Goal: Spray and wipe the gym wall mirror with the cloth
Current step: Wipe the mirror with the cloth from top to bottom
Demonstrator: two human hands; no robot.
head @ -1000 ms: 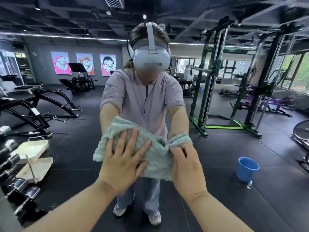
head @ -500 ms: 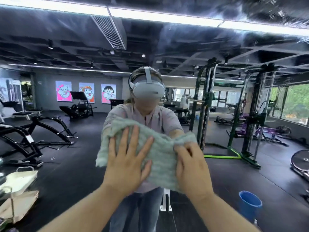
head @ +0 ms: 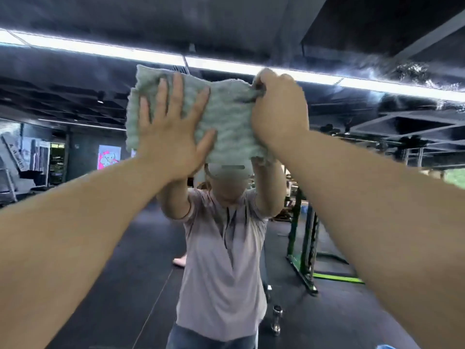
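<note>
1. While one pale green cloth (head: 226, 122) lies spread high on the one wall mirror (head: 141, 285), two hands work it.
2. Wide and flat, the left hand (head: 173, 137) presses the cloth's left half to the glass, all five fingers straight and splayed.
3. Curled tight, the right hand (head: 279, 109) grips the cloth's bunched right edge.
4. Reflected in the glass are one person in a lilac shirt (head: 224, 260), one pink poster (head: 108, 157), one green rack (head: 304, 248) and one long ceiling light strip (head: 100, 49).
</note>
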